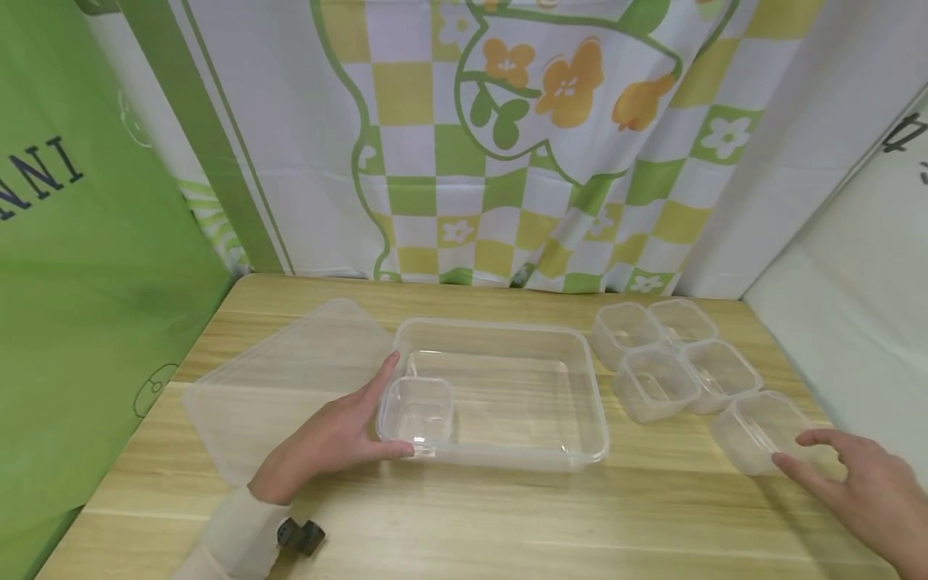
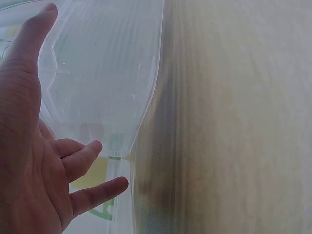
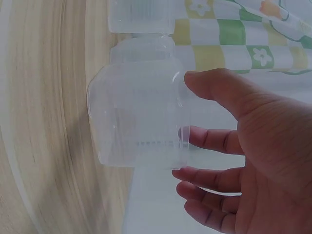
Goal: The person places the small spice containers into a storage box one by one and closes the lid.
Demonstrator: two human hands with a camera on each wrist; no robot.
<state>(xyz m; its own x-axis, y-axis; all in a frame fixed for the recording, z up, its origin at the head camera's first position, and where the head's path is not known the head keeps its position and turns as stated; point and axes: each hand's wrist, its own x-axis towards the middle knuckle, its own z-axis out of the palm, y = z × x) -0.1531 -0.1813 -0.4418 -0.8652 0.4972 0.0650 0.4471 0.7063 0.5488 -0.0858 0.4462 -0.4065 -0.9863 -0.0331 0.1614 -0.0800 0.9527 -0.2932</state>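
A large clear plastic container [image 1: 507,461] stands open-topped on the table. One small square clear container [image 1: 428,387] sits inside its front left corner. My left hand [image 1: 341,431] spans that corner from outside, thumb along the front rim and a finger at the left wall; in the left wrist view the other fingers [image 2: 105,190] are spread beside the wall. On the right, my right hand [image 1: 859,483] is at the rim of another small clear container [image 1: 757,435]. In the right wrist view its thumb and fingers are parted around this container's [image 3: 136,112] open end.
A flat clear lid [image 1: 290,370] lies left of the large container, partly behind my left forearm. Several more small clear containers [image 1: 656,383] stand grouped at the back right of the wooden table [image 1: 471,532]. A patterned curtain [image 1: 522,185] hangs along the back edge.
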